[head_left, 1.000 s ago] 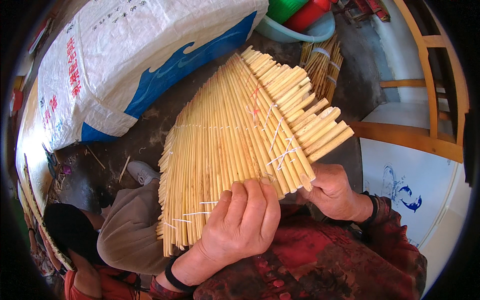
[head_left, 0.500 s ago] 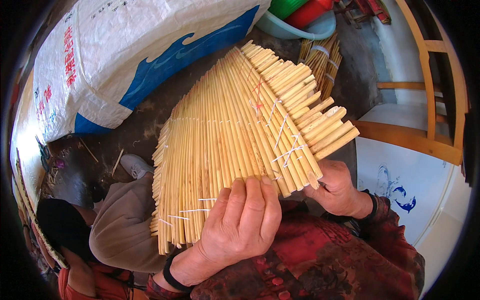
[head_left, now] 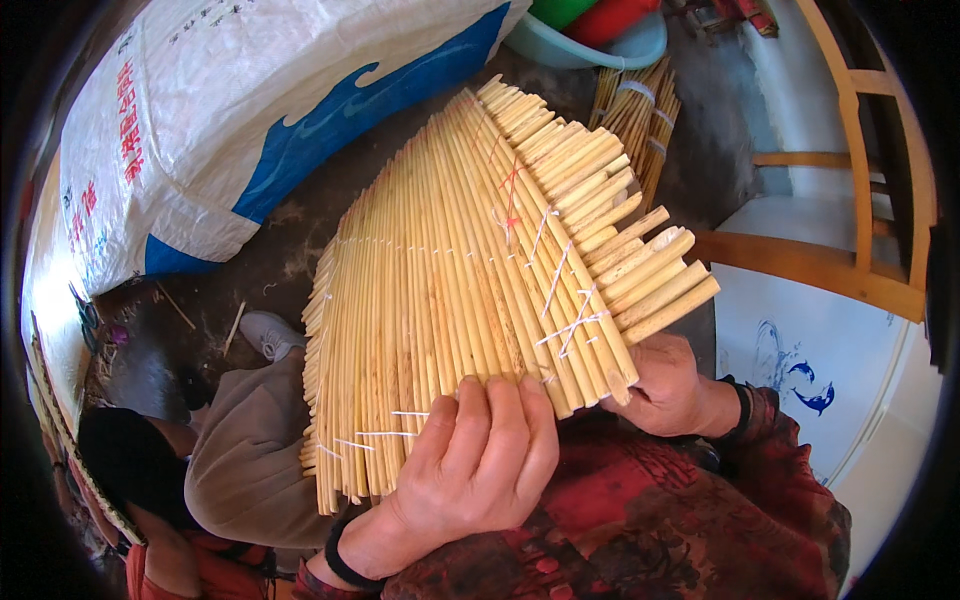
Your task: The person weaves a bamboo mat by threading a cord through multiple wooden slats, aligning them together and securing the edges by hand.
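Observation:
A stiff mat of pale yellow stalks is held up in front of me, its stalks bound side by side with white string. Shorter stalk ends jut out along its right side. White string crosses near the right corner, and red thread shows farther up. My left hand grips the near edge, four fingers laid over the top and the thumb hidden below. At the right corner my right hand is closed against the mat, its fingertips partly hidden beneath the stalks.
A large white and blue woven sack lies at the far left. A pale blue basin and tied bundles of stalks stand beyond the mat. A wooden chair frame is at the right. Another person's trousered leg is at the lower left.
The mat's near edge has dropped slightly and my left hand has moved a little down with it. My right hand stays at the corner, slightly more covered by the stalks.

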Motion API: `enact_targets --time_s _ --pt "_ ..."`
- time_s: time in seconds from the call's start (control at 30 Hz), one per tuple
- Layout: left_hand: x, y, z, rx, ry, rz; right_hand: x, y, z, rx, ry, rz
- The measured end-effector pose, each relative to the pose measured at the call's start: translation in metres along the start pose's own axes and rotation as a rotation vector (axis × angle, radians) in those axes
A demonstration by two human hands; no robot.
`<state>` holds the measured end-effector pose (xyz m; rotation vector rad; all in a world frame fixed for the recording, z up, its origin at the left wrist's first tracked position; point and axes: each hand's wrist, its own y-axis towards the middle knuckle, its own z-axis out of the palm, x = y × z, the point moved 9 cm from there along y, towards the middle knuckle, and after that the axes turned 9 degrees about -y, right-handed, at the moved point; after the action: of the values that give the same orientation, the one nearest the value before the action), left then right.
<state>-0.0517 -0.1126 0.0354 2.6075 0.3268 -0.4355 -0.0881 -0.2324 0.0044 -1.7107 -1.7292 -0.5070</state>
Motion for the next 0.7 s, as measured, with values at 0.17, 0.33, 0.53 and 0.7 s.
enact_targets --time_s 0.17,0.33,0.53,0.7 --pt "0.000 -0.015 -0.006 0.051 -0.079 -0.059 0.019 -0.002 0.007 -0.105 0.003 -0.234" --pt "-0.002 -0.026 -0.012 0.032 -0.145 -0.101 0.013 -0.007 0.033 0.170 0.241 -0.180" --pt "-0.002 -0.025 -0.010 -0.008 -0.138 -0.124 -0.002 -0.006 0.039 0.131 0.463 -0.071" --pt "-0.001 -0.023 -0.008 -0.027 -0.144 -0.148 -0.002 -0.005 0.032 0.053 0.351 -0.082"
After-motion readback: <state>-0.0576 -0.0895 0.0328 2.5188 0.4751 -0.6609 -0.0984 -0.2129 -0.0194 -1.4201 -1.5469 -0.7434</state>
